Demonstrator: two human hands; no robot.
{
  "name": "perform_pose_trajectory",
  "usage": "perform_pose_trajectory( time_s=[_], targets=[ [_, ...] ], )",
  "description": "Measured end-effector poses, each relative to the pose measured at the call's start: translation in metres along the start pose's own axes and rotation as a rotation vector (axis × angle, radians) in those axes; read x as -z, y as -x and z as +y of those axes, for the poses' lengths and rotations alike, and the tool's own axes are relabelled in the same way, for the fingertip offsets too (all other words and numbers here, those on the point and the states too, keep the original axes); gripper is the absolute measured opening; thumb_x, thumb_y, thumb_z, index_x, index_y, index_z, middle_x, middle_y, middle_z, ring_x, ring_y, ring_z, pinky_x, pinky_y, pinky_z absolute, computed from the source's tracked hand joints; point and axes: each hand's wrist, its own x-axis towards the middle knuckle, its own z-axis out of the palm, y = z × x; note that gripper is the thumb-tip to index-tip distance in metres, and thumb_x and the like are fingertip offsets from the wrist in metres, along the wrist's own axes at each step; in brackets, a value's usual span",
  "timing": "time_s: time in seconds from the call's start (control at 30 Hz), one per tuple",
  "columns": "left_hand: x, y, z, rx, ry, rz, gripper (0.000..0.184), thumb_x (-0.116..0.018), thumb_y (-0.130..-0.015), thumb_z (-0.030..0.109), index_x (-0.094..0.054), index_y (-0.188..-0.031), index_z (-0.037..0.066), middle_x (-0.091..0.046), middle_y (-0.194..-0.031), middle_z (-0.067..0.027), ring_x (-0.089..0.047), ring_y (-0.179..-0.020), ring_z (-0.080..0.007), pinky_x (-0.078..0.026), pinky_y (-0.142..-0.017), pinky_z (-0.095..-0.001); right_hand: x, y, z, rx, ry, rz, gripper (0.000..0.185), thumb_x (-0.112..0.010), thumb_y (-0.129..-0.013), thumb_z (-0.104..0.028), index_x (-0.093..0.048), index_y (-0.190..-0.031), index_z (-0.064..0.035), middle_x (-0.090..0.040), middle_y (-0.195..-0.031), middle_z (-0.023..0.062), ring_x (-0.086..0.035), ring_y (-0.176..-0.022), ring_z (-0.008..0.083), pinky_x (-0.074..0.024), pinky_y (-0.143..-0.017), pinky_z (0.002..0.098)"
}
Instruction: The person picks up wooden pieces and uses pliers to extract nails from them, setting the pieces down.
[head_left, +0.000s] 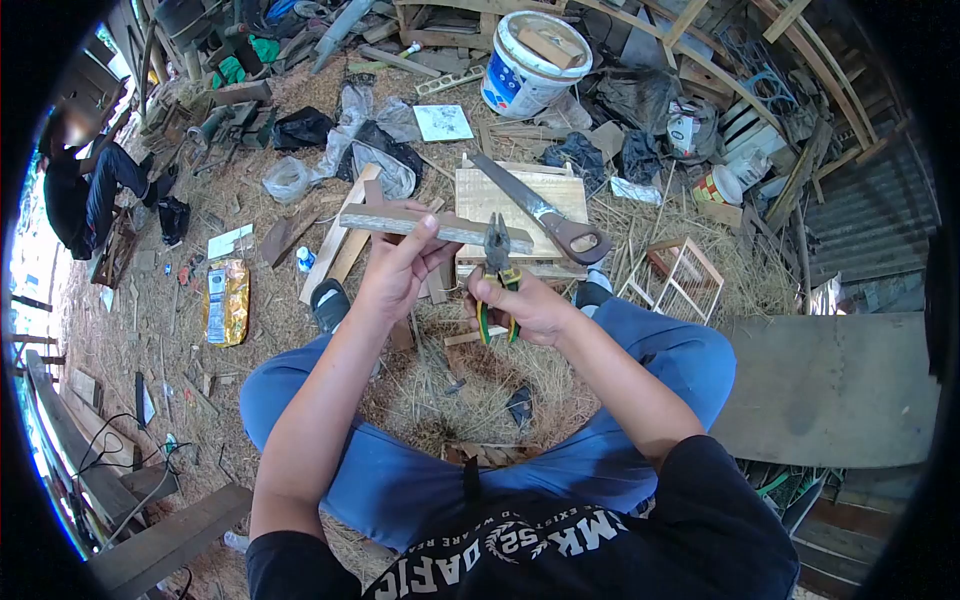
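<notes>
Your left hand (pixel 397 278) grips a long, weathered wooden strip (pixel 460 232) as your right hand (pixel 537 306) holds yellow-and-green-handled metal pliers (pixel 497 246) at its right end, apparently working there, so the next squeeze calls for steadiness.

The person wears a black short-sleeved cotton-looking T-shirt (pixel 620 560), its sleeves ending above the elbows. Across the chest I can see bold white block letters (pixel 580 535), among them "MK" and "DAFIC", partly lost in the folds. Between them sits a round white wreath-like emblem (pixel 518 541) enclosing "52", with a line of much smaller white capitals arching above. The loose, plain mid-blue trousers (pixel 680 370) crease darkly at the knees, and a short black strip (pixel 471 479) shows near the waist. Dark open footwear (pixel 328 297) with a pale grey band is partly visible. The left hand (pixel 395 268) and right hand (pixel 535 308) are bare, like both forearms (pixel 325 400).
</notes>
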Motion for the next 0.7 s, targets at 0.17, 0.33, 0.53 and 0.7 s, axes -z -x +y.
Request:
perform_pose_trajectory(
  time_s=[0.17,0.33,0.53,0.7],
  targets=[
    [0.0,0.003,0.003,-0.004,0.082,-0.108,0.034,-0.064,-0.101,0.036,-0.054,-0.123,0.011,-0.062,-0.128,-0.0183,-0.061,-0.126,-0.0314,-0.048,-0.109,-0.0515,-0.014,0.009,-0.01,0.045,-0.113,-0.179,0.026,-0.064,-0.102,-0.033,-0.056,-0.103,-0.0088,-0.067,-0.095,0.0131,-0.068,-0.104,0.0264,-0.058,-0.086,0.0404],
    [-0.001,0.0,0.009,-0.124,0.195,-0.402,0.067,-0.055,-0.096,0.068,-0.057,-0.129,0.01,-0.051,-0.147,-0.021,-0.046,-0.141,-0.0368,-0.041,-0.113,-0.0523,-0.017,0.014,-0.011,0.194,-0.305,-0.32,0.02,-0.063,-0.101,-0.027,-0.055,-0.103,-0.009,-0.063,-0.081,0.0086,-0.063,-0.074,0.0199,-0.0517,-0.068,0.0351],
    [-0.02,0.014,0.067,0.159,0.285,-0.416,0.131,-0.029,-0.075,0.1,-0.041,-0.151,-0.006,-0.034,-0.16,-0.0281,-0.042,-0.144,-0.0398,-0.035,-0.118,-0.0517,-0.008,0.022,-0.034,0.16,-0.273,-0.475,0.023,-0.062,-0.101,-0.02,-0.047,-0.088,-0.0092,-0.04,-0.066,-0.0014,-0.04,-0.057,0.0104,-0.032,-0.053,0.0285],
    [0.011,0.019,0.105,0.3,-0.197,-0.443,0.12,-0.038,-0.086,0.087,-0.04,-0.146,-0.016,-0.051,-0.147,-0.0285,-0.061,-0.126,-0.0423,-0.05,-0.106,-0.0488,-0.007,0.036,-0.038,0.073,-0.084,-0.398,0.029,-0.067,-0.098,-0.024,-0.047,-0.085,-0.0082,-0.042,-0.065,-0.0013,-0.039,-0.057,0.0106,-0.0323,-0.053,0.0287]
  ],
)
